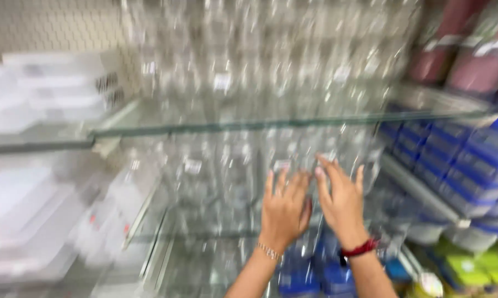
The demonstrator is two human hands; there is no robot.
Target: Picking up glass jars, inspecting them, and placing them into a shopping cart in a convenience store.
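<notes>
1. Clear glass jars stand packed in rows on the middle shelf, under the glass shelf edge; motion blur makes single jars hard to separate.
2. Step in hand, by my reading: a reach into the jar row, not a grasp as yet. Any lift would call for fingers closing round one jar without knocking its close neighbours.
3. Left hand: back toward the camera, fingers spread and pointing to 12 o'clock, tips at the jars. Whether they touch, I cannot tell. Bead bracelet at the wrist.
4. Right hand: just beside the left, nearly touching it, fingers splayed toward 11 o'clock, holding nothing. Red band at the wrist.
5. Outward: blue-lidded boxes at 3 o'clock; white containers at 9 o'clock; more jars on the shelf above.
</notes>
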